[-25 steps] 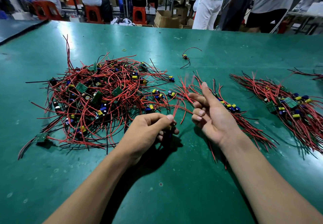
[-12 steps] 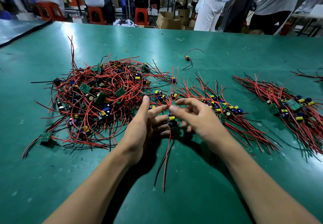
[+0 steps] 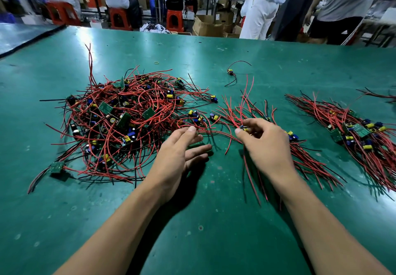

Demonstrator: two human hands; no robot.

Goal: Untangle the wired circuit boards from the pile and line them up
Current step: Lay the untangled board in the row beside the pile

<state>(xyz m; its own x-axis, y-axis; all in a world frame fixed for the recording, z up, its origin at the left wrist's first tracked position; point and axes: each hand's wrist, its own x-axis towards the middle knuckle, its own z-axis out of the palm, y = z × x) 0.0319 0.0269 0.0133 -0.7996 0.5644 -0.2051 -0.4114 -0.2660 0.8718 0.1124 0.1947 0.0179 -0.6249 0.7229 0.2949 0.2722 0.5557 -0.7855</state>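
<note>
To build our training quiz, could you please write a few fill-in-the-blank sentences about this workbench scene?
1. The tangled pile of wired boards lies on the person's ___ side.
2. The right hand pinches a small circuit ___ over the middle row.
3. The left hand, fingers straight, holds ___.
4. The table is ___ in colour.
Missing words: left; board; nothing; green.

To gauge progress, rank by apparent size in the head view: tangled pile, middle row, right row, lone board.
1. Tangled pile
2. Right row
3. Middle row, half hidden by right hand, so unsure
4. Lone board
</note>
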